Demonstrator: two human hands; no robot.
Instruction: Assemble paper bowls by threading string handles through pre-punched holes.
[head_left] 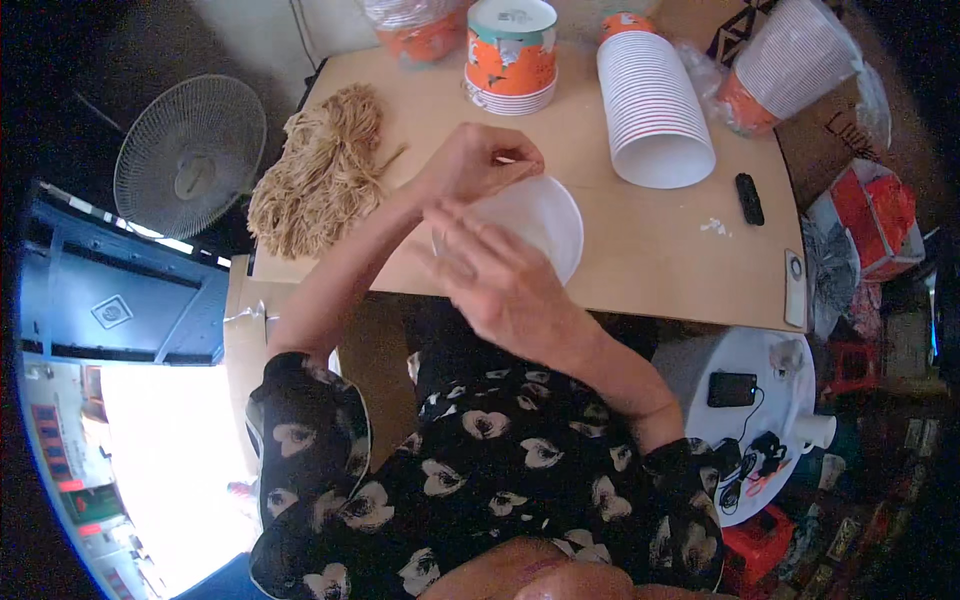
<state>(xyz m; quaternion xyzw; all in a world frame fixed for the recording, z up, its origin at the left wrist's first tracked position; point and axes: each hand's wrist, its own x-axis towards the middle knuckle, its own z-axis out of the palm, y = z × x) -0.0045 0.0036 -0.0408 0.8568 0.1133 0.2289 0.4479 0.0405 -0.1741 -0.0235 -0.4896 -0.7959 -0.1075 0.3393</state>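
Note:
A white paper bowl [545, 215] rests near the front edge of the wooden table [660, 250]. My left hand [478, 160] pinches the bowl's far left rim with closed fingers. My right hand [495, 275] covers the bowl's near left side, fingers curled against its rim. A heap of tan strings [320, 170] lies on the table to the left of my left hand.
A long stack of white paper bowls [655, 105] lies on its side at the back. An orange-and-white stack [512, 55] stands behind the bowl, another bagged stack [795, 60] at the far right. A black remote [749, 198] lies right. A fan [190, 155] stands left.

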